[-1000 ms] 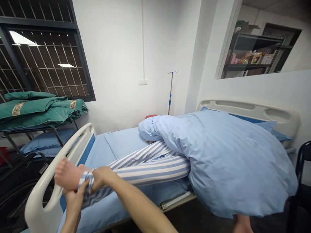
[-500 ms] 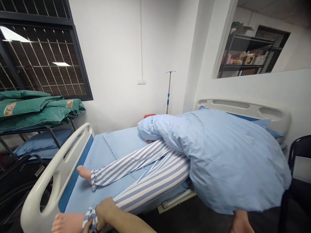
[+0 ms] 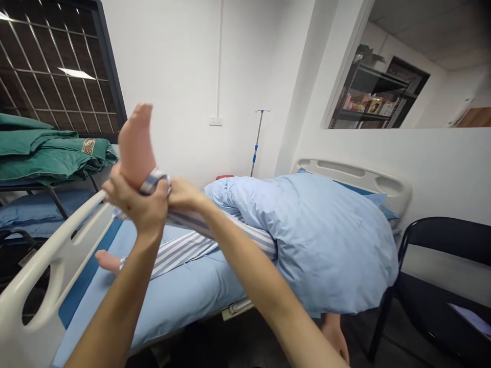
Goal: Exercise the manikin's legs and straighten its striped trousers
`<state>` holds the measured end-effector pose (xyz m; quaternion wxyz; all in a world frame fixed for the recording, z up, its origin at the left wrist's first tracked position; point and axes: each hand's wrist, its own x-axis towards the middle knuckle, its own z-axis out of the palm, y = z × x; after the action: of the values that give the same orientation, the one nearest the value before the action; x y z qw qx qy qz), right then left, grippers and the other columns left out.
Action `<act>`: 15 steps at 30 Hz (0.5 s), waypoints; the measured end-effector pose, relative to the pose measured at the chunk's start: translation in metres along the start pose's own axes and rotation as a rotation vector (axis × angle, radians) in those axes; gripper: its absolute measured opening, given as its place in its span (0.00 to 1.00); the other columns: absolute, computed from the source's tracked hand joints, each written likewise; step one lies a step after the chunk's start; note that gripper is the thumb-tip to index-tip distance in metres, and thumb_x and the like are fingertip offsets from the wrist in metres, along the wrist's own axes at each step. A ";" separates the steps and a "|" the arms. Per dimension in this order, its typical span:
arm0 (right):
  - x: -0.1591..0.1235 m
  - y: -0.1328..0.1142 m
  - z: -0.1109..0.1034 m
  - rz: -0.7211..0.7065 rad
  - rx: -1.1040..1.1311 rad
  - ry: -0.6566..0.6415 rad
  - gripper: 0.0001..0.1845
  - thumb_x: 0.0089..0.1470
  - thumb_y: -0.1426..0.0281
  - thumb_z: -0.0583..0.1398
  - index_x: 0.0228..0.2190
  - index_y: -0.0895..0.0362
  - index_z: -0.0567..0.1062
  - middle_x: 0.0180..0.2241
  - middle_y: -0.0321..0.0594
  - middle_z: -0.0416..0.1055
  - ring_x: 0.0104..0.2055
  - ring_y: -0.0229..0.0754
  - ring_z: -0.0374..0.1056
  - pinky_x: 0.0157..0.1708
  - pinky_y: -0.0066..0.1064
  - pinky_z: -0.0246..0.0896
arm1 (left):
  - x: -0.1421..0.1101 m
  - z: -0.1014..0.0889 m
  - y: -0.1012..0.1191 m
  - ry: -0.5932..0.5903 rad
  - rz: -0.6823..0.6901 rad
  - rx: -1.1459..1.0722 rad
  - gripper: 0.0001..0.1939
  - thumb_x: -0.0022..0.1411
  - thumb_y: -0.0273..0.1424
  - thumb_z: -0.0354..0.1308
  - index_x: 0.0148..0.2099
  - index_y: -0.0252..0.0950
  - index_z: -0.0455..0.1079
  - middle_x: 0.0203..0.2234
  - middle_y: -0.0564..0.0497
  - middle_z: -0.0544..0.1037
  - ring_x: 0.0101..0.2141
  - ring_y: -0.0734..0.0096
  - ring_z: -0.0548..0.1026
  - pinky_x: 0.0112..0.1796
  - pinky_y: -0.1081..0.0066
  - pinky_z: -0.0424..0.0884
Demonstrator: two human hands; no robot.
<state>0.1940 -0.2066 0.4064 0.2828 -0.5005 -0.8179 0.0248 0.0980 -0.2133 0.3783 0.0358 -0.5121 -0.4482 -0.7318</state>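
A mannequin's leg in blue-and-white striped trousers (image 3: 245,230) is raised off the bed, its smooth pink foot (image 3: 136,143) pointing upward. My left hand (image 3: 136,202) is wrapped round the heel and ankle from below. Just to its right, my right hand (image 3: 182,194) is closed on the lower leg by the trouser cuff (image 3: 153,180); some of its fingers are hidden. The other foot (image 3: 108,261) lies on the light blue mattress (image 3: 192,286). A bunched blue quilt (image 3: 318,235) covers the upper body, and a mannequin hand (image 3: 334,335) hangs below its edge.
The pale footboard (image 3: 34,286) stands close on the left, the headboard (image 3: 356,176) at the far right. A black folding chair (image 3: 448,286) is beside the bed. An IV pole (image 3: 258,143) stands behind it. Green folded bedding (image 3: 49,153) lies on a rack at left.
The near leg has risen from the mattress to well above the footboard. Both hands now hold it, where only one hand was visible at the cuff before. The view has shifted right.
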 end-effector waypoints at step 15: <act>0.026 0.002 0.096 -0.010 0.014 -0.286 0.26 0.36 0.52 0.61 0.33 0.59 0.75 0.32 0.41 0.74 0.31 0.44 0.68 0.26 0.27 0.58 | -0.011 -0.037 -0.101 -0.117 -0.218 -0.033 0.35 0.44 0.36 0.63 0.53 0.34 0.54 0.44 0.48 0.64 0.45 0.62 0.68 0.47 0.60 0.67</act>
<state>0.1396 -0.1606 0.3367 0.1669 -0.4859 -0.8521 0.1000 0.0251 -0.1830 0.3045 -0.0789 -0.5027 -0.4903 -0.7076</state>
